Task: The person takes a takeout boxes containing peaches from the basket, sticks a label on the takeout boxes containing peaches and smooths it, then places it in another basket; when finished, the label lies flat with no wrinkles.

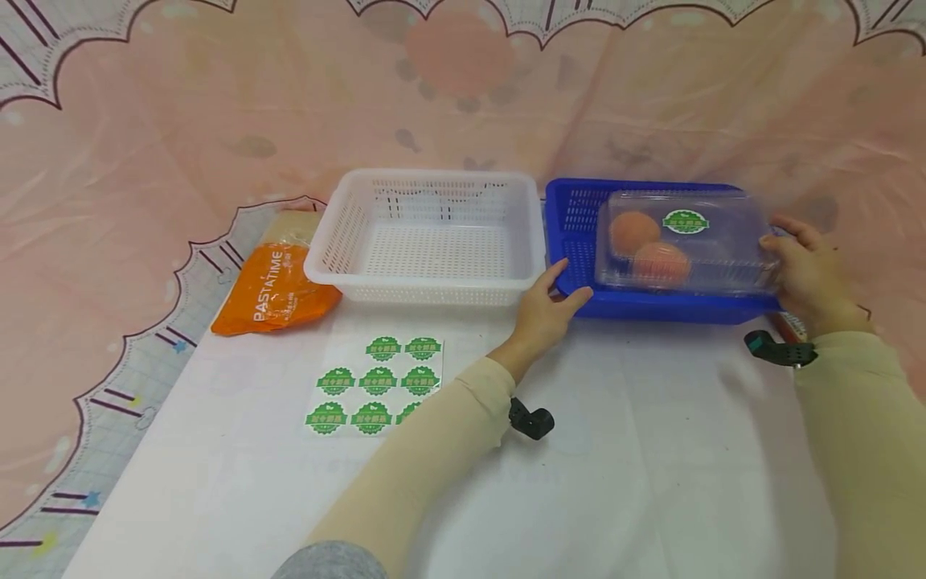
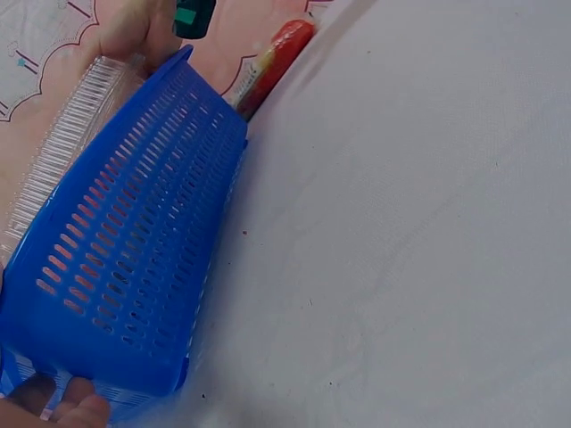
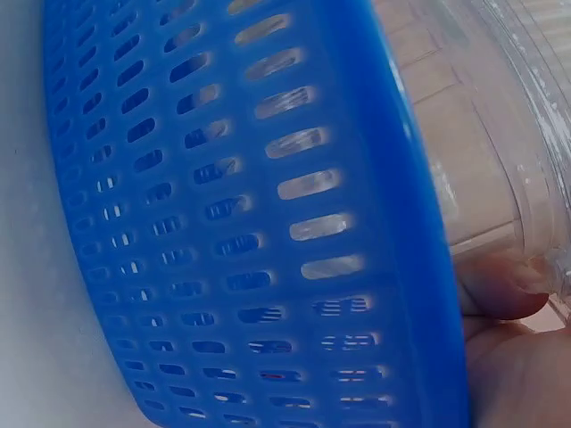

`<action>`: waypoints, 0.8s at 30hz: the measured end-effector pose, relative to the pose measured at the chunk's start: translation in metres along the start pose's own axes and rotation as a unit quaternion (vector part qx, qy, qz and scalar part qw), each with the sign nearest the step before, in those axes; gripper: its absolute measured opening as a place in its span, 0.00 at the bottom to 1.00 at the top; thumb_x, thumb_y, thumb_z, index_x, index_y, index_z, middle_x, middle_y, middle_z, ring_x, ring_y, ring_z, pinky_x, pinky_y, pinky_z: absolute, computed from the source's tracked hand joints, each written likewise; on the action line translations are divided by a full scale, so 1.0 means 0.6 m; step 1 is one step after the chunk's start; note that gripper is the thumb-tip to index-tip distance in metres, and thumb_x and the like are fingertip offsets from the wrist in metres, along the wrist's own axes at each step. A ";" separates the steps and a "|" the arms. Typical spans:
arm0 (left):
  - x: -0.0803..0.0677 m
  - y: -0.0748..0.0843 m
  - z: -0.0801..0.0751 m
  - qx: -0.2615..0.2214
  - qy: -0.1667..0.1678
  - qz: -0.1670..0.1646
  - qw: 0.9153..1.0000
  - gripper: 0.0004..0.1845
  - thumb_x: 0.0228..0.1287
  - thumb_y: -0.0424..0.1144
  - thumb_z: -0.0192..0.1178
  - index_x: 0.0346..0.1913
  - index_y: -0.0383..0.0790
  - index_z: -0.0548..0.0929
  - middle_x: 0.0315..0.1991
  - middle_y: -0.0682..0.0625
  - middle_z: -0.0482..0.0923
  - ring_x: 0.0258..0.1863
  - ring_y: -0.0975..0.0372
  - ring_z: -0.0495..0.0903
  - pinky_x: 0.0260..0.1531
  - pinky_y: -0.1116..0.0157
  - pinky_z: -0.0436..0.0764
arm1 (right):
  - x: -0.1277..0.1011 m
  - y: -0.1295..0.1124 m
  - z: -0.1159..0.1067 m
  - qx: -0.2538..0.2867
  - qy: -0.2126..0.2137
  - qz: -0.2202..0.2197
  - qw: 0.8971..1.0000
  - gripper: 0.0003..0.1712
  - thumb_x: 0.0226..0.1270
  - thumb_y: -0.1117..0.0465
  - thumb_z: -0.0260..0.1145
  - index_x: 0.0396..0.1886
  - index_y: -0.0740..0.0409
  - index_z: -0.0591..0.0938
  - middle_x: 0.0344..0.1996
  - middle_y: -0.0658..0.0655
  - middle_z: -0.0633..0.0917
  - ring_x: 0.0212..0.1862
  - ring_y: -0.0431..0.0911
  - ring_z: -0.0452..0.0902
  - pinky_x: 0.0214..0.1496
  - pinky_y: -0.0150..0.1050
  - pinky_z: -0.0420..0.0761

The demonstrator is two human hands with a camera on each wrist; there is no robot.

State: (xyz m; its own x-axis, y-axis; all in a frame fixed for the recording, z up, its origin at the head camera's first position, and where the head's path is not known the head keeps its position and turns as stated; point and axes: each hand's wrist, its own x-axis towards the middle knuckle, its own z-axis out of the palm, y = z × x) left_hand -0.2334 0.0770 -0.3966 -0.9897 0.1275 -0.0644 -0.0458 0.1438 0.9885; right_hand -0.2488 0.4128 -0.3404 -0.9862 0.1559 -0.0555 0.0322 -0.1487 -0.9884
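Note:
A clear plastic fruit box [image 1: 712, 249] with two round orange-pink fruits [image 1: 661, 265] showing inside lies tilted over the blue basket [image 1: 680, 307], partly within its rim. On its lid is a round green sticker [image 1: 686, 222]. My right hand [image 1: 817, 269] holds the box's right end; in the right wrist view its thumb [image 3: 504, 287] presses the clear plastic beside the basket's rim. At the basket's front left corner, my left hand [image 1: 544, 318] grips the blue wall, thumb in front and index finger along the side. The left wrist view shows its fingers [image 2: 82, 403] against the basket's end.
A white basket [image 1: 427, 289] stands left of the blue one. Farther left lies an orange bag [image 1: 282, 289] lettered PASTATIME. A sheet of green stickers [image 1: 378, 381] lies on the white table in front. A red packet [image 2: 284, 58] sits beyond the blue basket.

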 end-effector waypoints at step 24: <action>0.000 0.002 0.002 0.005 0.002 -0.006 1.000 0.34 0.69 0.45 0.65 0.76 0.51 0.66 0.68 0.47 0.72 0.57 0.60 0.77 0.47 0.67 0.81 | 0.008 0.004 0.010 -0.101 -0.011 0.014 0.995 0.23 0.75 0.57 0.63 0.66 0.47 0.70 0.36 0.44 0.75 0.22 0.36 0.63 0.21 0.29 0.62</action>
State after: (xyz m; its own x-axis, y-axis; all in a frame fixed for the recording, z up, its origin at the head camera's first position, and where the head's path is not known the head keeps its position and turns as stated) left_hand -0.2333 0.0781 -0.3957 -0.9896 0.1225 -0.0753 -0.0558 0.1555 0.9863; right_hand -0.2541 0.4075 -0.3425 -0.9879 0.1321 -0.0817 0.0885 0.0463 -0.9950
